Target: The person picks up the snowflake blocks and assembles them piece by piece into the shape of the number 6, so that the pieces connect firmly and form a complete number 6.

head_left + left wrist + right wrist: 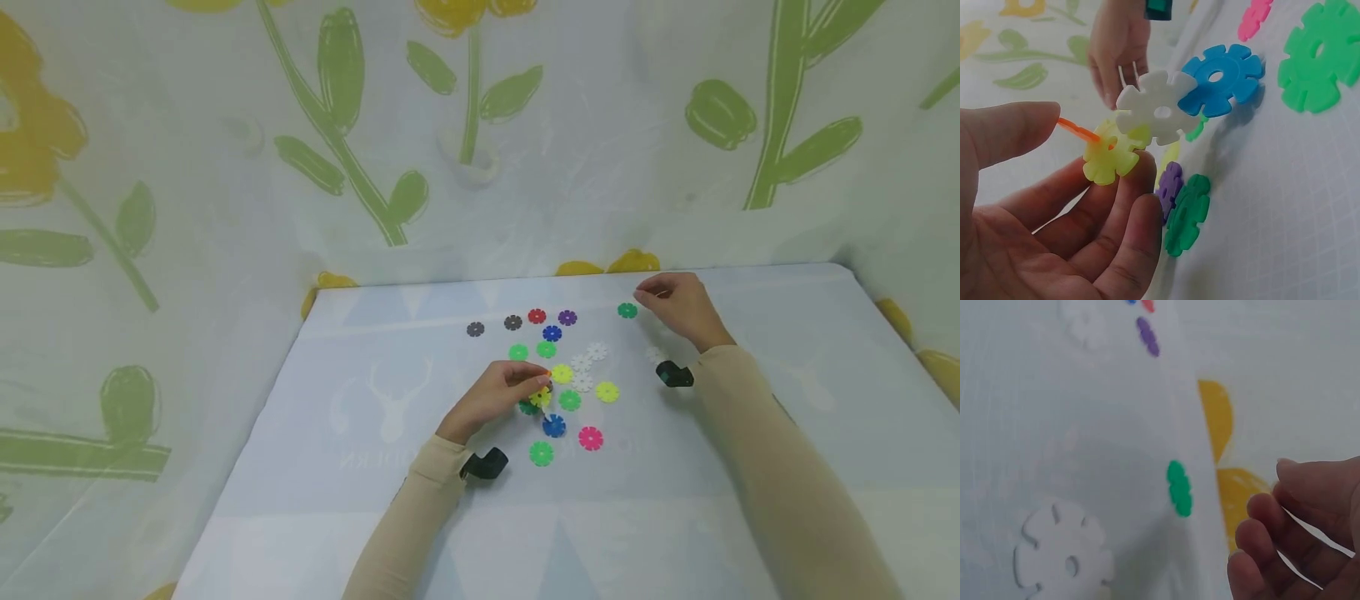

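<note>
My left hand pinches a small cluster of interlocking flower discs above the table. In the left wrist view the cluster shows an orange disc edge-on by the thumb, slotted into a yellow disc, with a white disc joined beyond it. A blue disc overlaps the white one in this view. My right hand hovers at the far right of the pieces, fingers loosely bent and holding nothing. Close beside its fingertips lies a green disc; a white disc lies nearer the wrist.
Several loose discs lie on the pale table cover, among them a pink disc, a red disc and a purple disc. Flower-patterned sheeting rises along the table's back edge and both sides.
</note>
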`<state>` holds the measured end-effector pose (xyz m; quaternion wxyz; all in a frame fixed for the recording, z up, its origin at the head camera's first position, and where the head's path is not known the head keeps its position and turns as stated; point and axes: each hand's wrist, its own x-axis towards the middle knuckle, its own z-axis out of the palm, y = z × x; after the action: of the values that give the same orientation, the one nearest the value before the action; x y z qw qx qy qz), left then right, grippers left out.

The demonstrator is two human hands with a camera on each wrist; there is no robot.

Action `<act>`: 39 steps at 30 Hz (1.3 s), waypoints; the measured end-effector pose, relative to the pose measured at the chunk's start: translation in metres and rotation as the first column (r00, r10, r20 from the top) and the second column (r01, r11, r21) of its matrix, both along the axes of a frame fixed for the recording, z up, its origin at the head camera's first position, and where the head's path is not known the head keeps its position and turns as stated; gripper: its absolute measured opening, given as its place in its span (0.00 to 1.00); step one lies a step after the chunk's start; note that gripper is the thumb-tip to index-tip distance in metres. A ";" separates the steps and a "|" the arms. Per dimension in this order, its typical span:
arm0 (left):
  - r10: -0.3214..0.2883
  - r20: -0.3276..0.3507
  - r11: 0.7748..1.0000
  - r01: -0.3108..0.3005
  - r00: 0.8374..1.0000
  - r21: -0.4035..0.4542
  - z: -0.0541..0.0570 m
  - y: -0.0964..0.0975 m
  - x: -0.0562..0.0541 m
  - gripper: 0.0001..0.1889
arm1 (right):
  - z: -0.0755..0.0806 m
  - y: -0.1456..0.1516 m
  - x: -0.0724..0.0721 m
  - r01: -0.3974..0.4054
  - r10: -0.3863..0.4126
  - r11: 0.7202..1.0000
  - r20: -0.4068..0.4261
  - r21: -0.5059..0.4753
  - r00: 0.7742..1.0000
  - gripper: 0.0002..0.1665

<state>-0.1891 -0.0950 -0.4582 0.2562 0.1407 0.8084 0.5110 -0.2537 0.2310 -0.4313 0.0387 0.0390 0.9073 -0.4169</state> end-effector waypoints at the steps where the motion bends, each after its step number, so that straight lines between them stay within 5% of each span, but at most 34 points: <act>1: 0.000 -0.001 1.000 0.000 1.000 -0.001 0.000 0.000 0.000 0.22 | -0.003 0.000 -0.003 0.001 -0.001 1.000 0.015 0.006 1.000 0.25; 8: -0.007 0.002 1.000 0.007 1.000 0.008 0.000 -0.001 0.000 0.21 | -0.020 -0.001 -0.019 -0.038 0.030 0.996 0.087 0.086 0.996 0.29; 22: -0.015 0.018 1.000 0.015 1.000 0.020 -0.004 -0.002 -0.003 0.21 | -0.023 -0.005 -0.025 -0.113 0.092 0.981 0.131 0.155 0.987 0.24; 30: -0.021 0.026 1.000 0.021 0.999 0.014 -0.004 -0.003 -0.003 0.21 | -0.017 -0.011 -0.013 -0.134 0.121 0.984 0.119 0.113 0.985 0.22; 39: -0.032 0.030 0.999 0.031 0.999 0.019 -0.007 -0.004 -0.006 0.21 | 0.006 -0.042 0.018 -0.143 0.153 0.986 0.116 -0.090 0.981 0.21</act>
<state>-0.1947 -0.0988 -0.4652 0.2752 0.1478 0.7973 0.5165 -0.2353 0.1895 -0.4254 0.1266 -0.0048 0.8858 -0.4465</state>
